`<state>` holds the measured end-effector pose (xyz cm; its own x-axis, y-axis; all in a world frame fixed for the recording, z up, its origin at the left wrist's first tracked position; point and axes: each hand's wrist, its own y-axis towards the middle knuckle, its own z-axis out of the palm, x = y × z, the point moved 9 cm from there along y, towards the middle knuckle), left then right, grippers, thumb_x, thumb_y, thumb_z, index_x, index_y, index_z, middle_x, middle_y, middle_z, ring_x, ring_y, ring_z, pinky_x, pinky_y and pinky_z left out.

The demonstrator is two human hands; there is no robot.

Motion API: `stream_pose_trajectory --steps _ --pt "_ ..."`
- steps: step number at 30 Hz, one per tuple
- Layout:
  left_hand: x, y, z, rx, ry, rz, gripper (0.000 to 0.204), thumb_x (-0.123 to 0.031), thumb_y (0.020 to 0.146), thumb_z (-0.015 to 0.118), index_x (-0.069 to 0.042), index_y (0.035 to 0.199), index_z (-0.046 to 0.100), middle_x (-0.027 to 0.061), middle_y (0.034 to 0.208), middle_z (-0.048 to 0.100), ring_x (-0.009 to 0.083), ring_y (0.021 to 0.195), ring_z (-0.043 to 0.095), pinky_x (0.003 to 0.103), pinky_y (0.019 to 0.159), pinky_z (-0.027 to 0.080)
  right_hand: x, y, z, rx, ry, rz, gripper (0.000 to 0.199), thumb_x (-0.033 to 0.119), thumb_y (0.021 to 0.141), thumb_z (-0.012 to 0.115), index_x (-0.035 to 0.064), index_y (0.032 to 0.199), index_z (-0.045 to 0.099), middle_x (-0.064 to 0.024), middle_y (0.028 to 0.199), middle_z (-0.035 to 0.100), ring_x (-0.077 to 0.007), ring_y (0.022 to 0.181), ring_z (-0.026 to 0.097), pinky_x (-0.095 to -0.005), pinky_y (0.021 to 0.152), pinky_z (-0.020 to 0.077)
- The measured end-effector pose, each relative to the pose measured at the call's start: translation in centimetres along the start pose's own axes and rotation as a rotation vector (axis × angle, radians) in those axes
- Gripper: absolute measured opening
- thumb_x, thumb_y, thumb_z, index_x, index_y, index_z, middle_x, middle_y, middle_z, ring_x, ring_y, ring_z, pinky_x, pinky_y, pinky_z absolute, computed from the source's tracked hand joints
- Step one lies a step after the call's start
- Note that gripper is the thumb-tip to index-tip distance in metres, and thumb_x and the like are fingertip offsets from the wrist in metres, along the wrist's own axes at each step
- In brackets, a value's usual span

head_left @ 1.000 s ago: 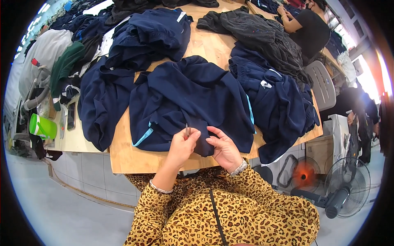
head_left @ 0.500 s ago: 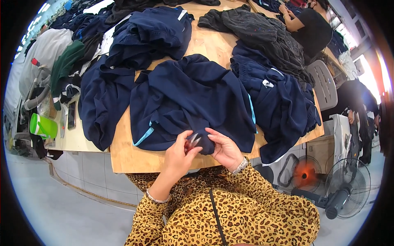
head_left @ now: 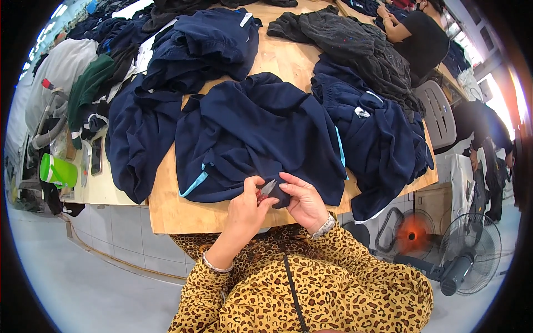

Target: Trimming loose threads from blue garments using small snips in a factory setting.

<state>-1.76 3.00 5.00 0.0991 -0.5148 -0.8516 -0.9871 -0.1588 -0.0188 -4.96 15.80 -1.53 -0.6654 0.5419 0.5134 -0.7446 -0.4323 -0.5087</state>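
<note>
A navy garment with light blue trim lies spread at the table's front edge. My left hand is closed on small thread snips, whose pale blades point up and right over the cloth; a bit of red shows at the grip. Just right of the blades, my right hand pinches the garment's near edge between thumb and fingers. The two hands are close together but apart. Any thread at the blade tips is too small to make out.
Navy garments are heaped on the left and right of the wooden table. Behind the right heap lies a dark grey garment. A green bucket and a phone sit at left. Fans stand at lower right; co-workers are beyond.
The snips have turned in my left hand, so their blades now point more up and right. My right hand stays at the garment's edge, and the cloth lies almost as before.
</note>
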Motion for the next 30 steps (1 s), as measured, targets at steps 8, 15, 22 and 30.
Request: stream_pose_trajectory --steps 8,15,22,30 --pt "0.18 0.09 -0.12 -0.003 -0.007 -0.030 0.043 -0.017 0.079 0.071 -0.004 0.109 0.044 0.0194 0.079 0.064 0.0365 0.074 0.065 0.040 0.062 0.051 -0.15 0.00 0.04 -0.006 -0.022 0.020 0.027 -0.003 0.084 0.058 -0.0030 0.111 0.060 -0.0111 0.104 0.063 -0.0170 0.094 0.061 -0.0274 0.085 0.0494" --pt "-0.18 -0.16 -0.57 -0.003 -0.013 -0.025 0.043 -0.016 0.078 0.071 -0.004 0.109 0.044 0.0195 0.079 0.064 0.0363 0.074 0.065 0.040 0.061 0.050 -0.14 -0.01 0.09 -0.021 0.009 0.030 0.027 -0.003 0.085 0.058 -0.0022 0.111 0.060 -0.0106 0.103 0.063 -0.0170 0.094 0.061 -0.0278 0.085 0.0496" --pt "0.12 0.03 -0.11 0.011 0.009 -0.004 0.044 -0.014 0.076 0.072 -0.004 0.108 0.044 0.0194 0.080 0.064 0.0357 0.075 0.065 0.040 0.061 0.050 -0.30 0.14 -0.38 -0.020 0.012 0.034 0.027 -0.004 0.084 0.058 -0.0020 0.110 0.061 -0.0102 0.104 0.063 -0.0164 0.093 0.061 -0.0265 0.086 0.0488" --pt "0.38 0.10 0.20 0.019 -0.031 0.011 0.040 -0.013 0.079 0.070 -0.003 0.108 0.045 0.0194 0.080 0.064 0.0351 0.073 0.065 0.038 0.061 0.050 -0.39 0.05 -0.35 0.002 -0.003 0.044 0.027 -0.004 0.084 0.058 -0.0023 0.111 0.060 -0.0099 0.104 0.063 -0.0160 0.093 0.061 -0.0264 0.087 0.0485"
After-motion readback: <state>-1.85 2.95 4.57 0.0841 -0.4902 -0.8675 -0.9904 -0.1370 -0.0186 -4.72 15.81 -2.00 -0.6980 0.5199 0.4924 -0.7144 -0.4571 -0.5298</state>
